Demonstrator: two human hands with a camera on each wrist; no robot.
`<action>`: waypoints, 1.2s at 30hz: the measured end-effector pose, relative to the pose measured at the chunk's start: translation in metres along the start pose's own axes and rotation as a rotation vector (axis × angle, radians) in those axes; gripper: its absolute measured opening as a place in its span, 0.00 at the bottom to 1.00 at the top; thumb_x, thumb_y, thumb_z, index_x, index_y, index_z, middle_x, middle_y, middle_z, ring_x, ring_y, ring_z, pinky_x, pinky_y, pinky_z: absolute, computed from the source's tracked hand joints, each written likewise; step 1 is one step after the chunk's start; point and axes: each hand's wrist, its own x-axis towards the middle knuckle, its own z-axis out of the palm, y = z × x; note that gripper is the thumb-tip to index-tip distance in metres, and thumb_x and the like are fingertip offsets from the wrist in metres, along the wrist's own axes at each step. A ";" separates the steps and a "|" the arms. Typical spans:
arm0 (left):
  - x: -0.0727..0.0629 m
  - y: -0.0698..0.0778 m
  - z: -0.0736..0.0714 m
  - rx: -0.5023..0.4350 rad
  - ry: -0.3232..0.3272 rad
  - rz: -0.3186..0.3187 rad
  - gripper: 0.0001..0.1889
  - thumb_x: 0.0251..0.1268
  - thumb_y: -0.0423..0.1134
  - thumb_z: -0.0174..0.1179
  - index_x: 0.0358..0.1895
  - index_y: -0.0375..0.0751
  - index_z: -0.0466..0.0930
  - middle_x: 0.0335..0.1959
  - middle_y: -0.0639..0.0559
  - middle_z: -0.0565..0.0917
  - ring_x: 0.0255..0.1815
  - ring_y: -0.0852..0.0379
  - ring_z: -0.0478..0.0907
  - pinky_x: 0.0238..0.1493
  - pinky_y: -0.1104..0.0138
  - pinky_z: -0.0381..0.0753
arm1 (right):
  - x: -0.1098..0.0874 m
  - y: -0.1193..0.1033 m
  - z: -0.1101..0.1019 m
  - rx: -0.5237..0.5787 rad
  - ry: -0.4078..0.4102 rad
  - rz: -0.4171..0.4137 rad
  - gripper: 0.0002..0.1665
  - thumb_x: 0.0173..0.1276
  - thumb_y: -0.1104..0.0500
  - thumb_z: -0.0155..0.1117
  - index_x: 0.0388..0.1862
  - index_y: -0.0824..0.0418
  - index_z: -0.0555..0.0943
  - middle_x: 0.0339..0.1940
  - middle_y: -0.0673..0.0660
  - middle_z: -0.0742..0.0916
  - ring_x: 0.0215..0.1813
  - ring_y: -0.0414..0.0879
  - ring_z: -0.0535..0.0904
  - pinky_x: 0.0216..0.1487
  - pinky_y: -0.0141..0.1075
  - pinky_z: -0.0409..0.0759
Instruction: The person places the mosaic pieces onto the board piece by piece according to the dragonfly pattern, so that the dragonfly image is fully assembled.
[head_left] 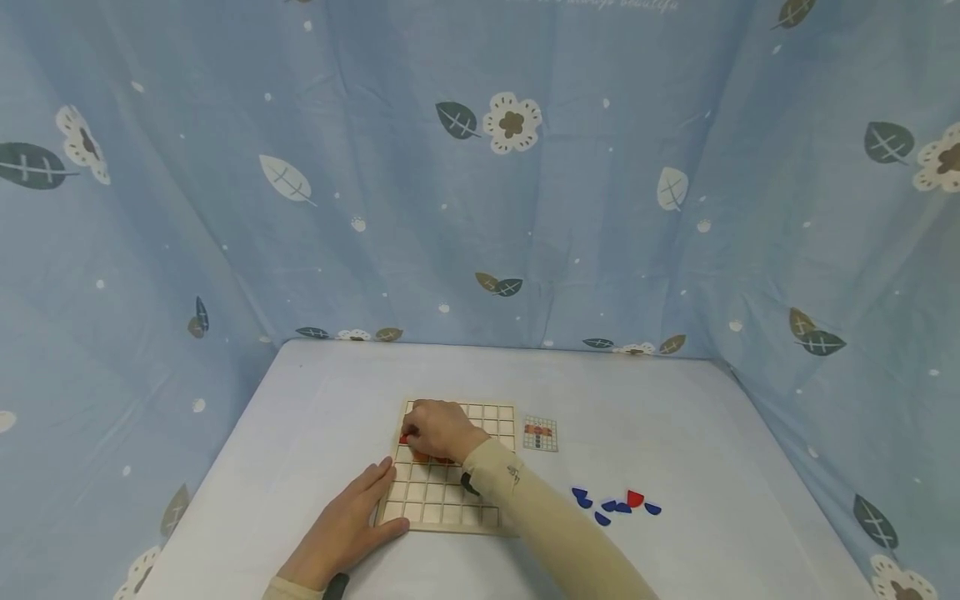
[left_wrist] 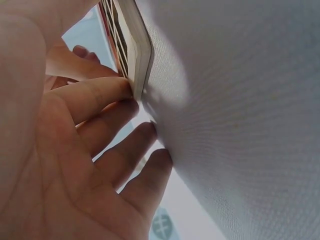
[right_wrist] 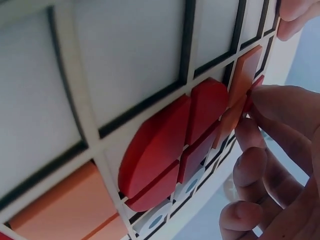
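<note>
On the white bench (head_left: 337, 400) lay a flat board (head_left: 432, 512) with lots of little squares. The right hand (head_left: 442, 427) was over the board's far left part. Its grip was together, with the thumb and a finger pinching a small red piece (head_left: 403, 438) at the board's left edge. The left hand (head_left: 345, 525) had its grip apart, with the fingers nearly straight. Its fingers touched the board's left side, and its thumb was at the near edge.

Near the pinched piece, orange pieces (right_wrist: 62, 207) and round-edged red pieces (right_wrist: 155, 147) sat in the squares. Pale pieces (right_wrist: 152, 218) with blue-grey spots sat beside the red ones.

Just right of the board lay a small card (head_left: 540, 433) with a grid and an orange and red picture. Any words on it were too tiny to read. Nearer and farther right were loose blue pieces (head_left: 602, 518) and one loose red piece (head_left: 635, 498).

High on the blue cloth (head_left: 375, 83), white writing (head_left: 648, 5) said "always" and what looked like "beautiful"; the words before were too faint. A dark mark (head_left: 513, 473) on the tan right sleeve (head_left: 562, 517) could not be read.
</note>
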 end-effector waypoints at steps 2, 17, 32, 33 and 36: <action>0.000 0.000 0.000 0.002 -0.002 -0.004 0.47 0.59 0.64 0.68 0.73 0.33 0.69 0.77 0.46 0.66 0.76 0.41 0.62 0.73 0.48 0.67 | 0.000 0.000 0.000 0.006 0.005 0.004 0.08 0.72 0.51 0.67 0.45 0.42 0.90 0.41 0.41 0.84 0.42 0.35 0.81 0.45 0.33 0.83; 0.002 0.000 0.000 0.015 -0.009 -0.020 0.46 0.59 0.64 0.68 0.72 0.34 0.70 0.77 0.47 0.66 0.76 0.41 0.63 0.72 0.47 0.67 | -0.038 0.004 -0.033 0.087 0.232 -0.048 0.14 0.74 0.48 0.65 0.54 0.47 0.88 0.45 0.43 0.86 0.40 0.34 0.81 0.37 0.28 0.82; 0.001 0.003 0.002 0.036 0.013 -0.036 0.46 0.57 0.64 0.70 0.71 0.34 0.72 0.76 0.47 0.68 0.76 0.42 0.64 0.72 0.49 0.69 | -0.117 0.026 -0.054 0.061 0.507 -0.071 0.13 0.69 0.52 0.71 0.51 0.48 0.88 0.41 0.45 0.87 0.40 0.37 0.84 0.38 0.31 0.85; 0.000 0.004 0.002 0.034 0.013 -0.036 0.46 0.56 0.64 0.70 0.71 0.33 0.72 0.76 0.47 0.68 0.75 0.41 0.64 0.72 0.49 0.69 | -0.123 0.029 -0.053 0.051 0.510 -0.055 0.13 0.68 0.52 0.71 0.52 0.48 0.87 0.41 0.44 0.87 0.40 0.37 0.83 0.38 0.32 0.85; 0.000 0.004 0.003 0.035 0.011 -0.038 0.46 0.57 0.63 0.70 0.71 0.33 0.72 0.76 0.47 0.68 0.76 0.42 0.64 0.72 0.49 0.68 | -0.143 0.038 -0.047 0.031 0.514 -0.004 0.14 0.67 0.52 0.73 0.51 0.47 0.88 0.41 0.44 0.87 0.39 0.37 0.83 0.37 0.33 0.85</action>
